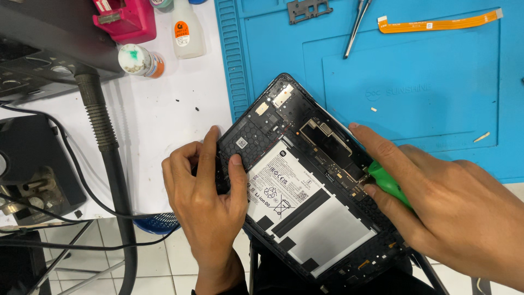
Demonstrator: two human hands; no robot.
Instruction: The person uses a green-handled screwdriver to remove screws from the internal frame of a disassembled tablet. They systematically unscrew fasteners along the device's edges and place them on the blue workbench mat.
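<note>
While the opened black tablet with its white battery lies diagonally between both hands | left hand clamps its left edge | right hand, nearer the board, grips a green-handled tool.

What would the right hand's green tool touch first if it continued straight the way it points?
The right hand aims the green tool up-left at the tablet. Its tip seems already on the circuit board; further on, probably the metal shield.
</note>
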